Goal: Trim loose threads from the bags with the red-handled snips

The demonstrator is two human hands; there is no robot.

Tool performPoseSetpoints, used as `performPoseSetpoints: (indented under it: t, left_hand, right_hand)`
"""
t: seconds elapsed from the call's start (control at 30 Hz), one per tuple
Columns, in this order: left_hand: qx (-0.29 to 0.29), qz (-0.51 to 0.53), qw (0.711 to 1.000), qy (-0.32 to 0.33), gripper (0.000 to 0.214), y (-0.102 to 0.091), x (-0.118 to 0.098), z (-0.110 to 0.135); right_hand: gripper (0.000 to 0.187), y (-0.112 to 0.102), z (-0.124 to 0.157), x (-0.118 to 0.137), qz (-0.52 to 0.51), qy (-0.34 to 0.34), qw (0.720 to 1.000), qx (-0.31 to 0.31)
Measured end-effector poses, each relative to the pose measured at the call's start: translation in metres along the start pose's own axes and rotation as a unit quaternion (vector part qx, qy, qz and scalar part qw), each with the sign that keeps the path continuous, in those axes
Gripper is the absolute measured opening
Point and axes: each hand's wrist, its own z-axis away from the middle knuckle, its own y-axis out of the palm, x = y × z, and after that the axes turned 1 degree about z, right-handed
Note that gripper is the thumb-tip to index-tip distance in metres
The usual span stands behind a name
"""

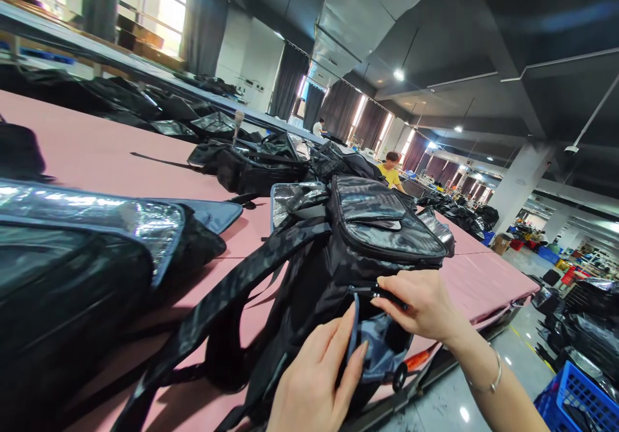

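Note:
A black camouflage backpack (387, 225) with a zipped front compartment lies on the pink-topped table in front of me. At its near side hangs a pocket with grey-blue lining (382, 348), held apart by both hands. My left hand (319, 371) is closed, the pocket's edge between thumb and fingers. Higher up and to the right, my right hand (418, 300) pinches the black trim of the pocket opening (365, 290). A wide shoulder strap (217, 303) trails off to the left. Beside the pocket lies an orange object (418, 360), partly hidden.
Another black bag with silver foil lining (97, 213) lies at left. More black bags (261, 167) cover the table's far side. A person in yellow (390, 171) stands farther along. On the floor at right are a blue crate (580, 396) and piled bags (580, 329).

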Motion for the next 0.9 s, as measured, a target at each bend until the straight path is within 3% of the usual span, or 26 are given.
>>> performPoseSetpoints:
  t: [0.4, 0.7, 0.9]
  left_hand:
    - [0.001, 0.003, 1.000, -0.006, 0.048, 0.000, 0.000, 0.001]
    - [0.003, 0.010, 1.000, 0.001, 0.048, -0.001, -0.001, -0.001]
    - [0.021, 0.017, 1.000, -0.014, 0.049, -0.001, 0.001, 0.003]
  right_hand:
    - [0.030, -0.004, 0.001, -0.002, -0.005, -0.010, 1.000, -0.005]
    - [0.032, -0.004, -0.007, 0.003, 0.064, -0.043, 0.997, 0.019]
    - [0.029, -0.004, -0.006, 0.004, 0.024, -0.008, 0.999, 0.028]
